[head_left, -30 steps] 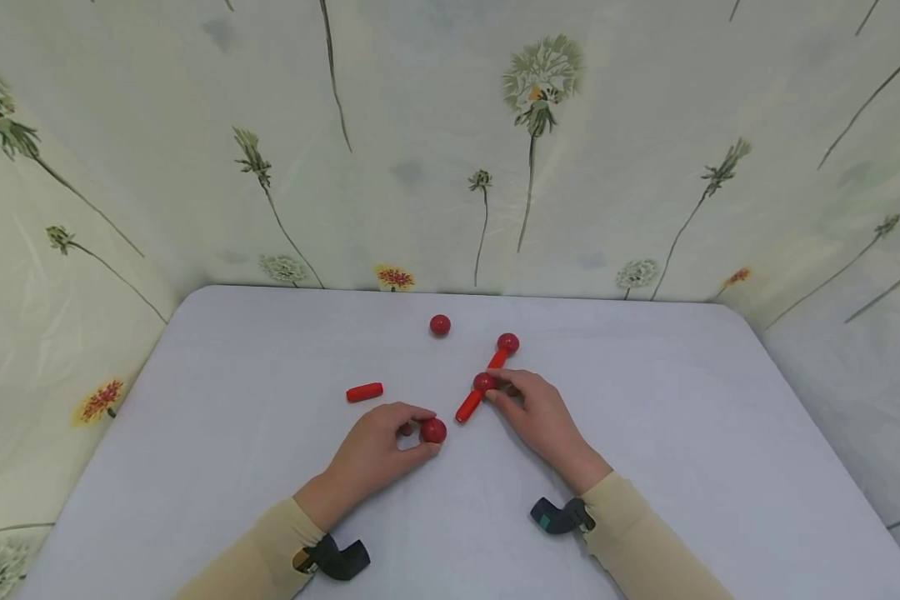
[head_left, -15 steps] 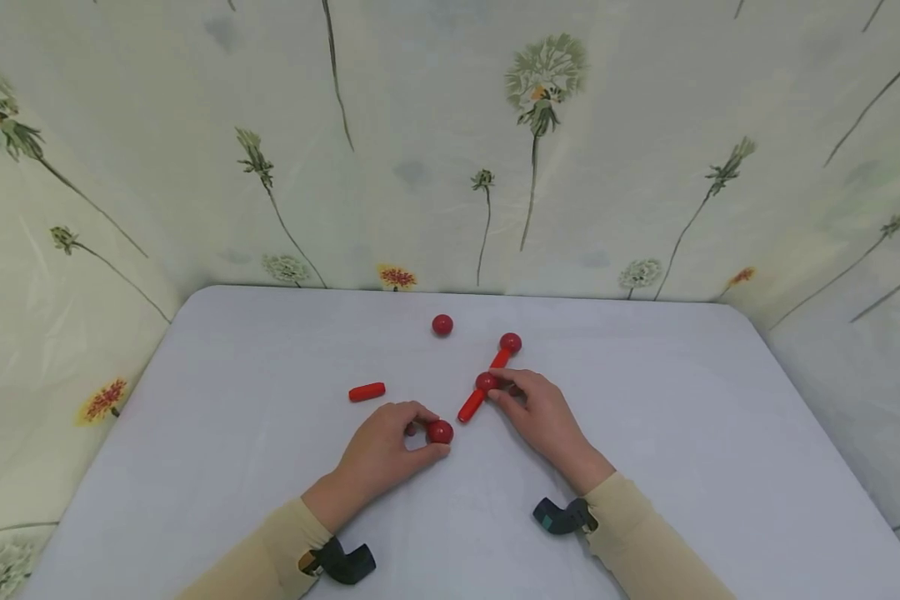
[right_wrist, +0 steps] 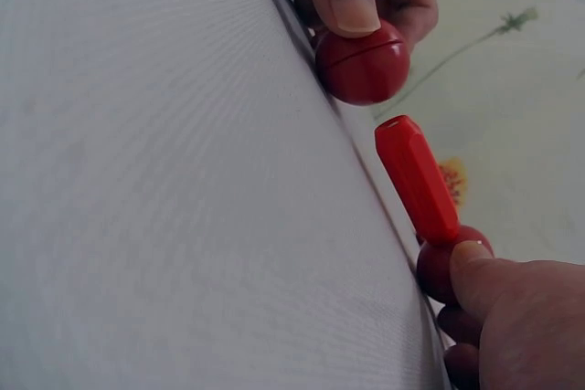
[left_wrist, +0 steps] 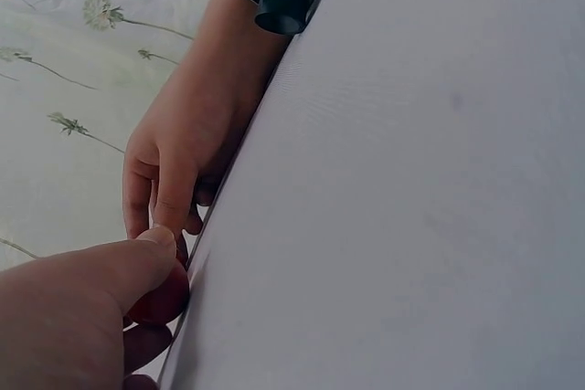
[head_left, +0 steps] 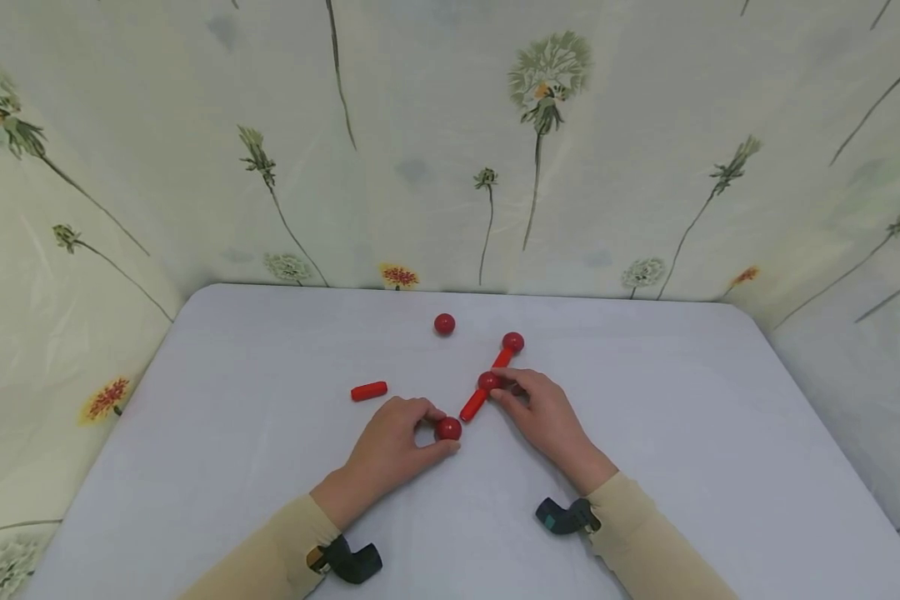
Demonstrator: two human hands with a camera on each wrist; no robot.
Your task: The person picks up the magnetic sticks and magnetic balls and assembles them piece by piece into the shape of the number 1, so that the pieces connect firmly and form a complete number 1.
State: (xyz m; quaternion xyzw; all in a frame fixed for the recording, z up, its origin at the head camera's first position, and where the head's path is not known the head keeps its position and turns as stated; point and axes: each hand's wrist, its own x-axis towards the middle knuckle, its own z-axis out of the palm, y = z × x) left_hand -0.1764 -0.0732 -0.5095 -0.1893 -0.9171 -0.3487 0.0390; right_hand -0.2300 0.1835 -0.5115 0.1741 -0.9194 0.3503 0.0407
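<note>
My left hand [head_left: 392,442] pinches a glossy red ball [head_left: 448,429] between thumb and fingers, low over the white table. My right hand [head_left: 542,417] pinches another red ball [head_left: 487,381], the middle one of a joined chain. From that ball a bright red faceted rod [head_left: 472,407] points toward the left hand's ball. A second red rod [head_left: 502,358] runs the other way to an end ball [head_left: 513,342]. In the right wrist view, a small gap separates the rod's free end [right_wrist: 395,125] from the left hand's ball [right_wrist: 370,68], which shows a dark groove.
One loose red ball [head_left: 444,324] lies near the back of the white table [head_left: 270,350]. A loose red rod [head_left: 369,391] lies left of the chain, just beyond my left hand. Flower-printed cloth [head_left: 412,167] hangs behind the table. Dark wrist cameras [head_left: 566,516] sit on both sleeves.
My left hand has moved a little to the right with its ball, closer to the chain's free rod end. My right hand keeps its hold on the middle ball, nearly still.
</note>
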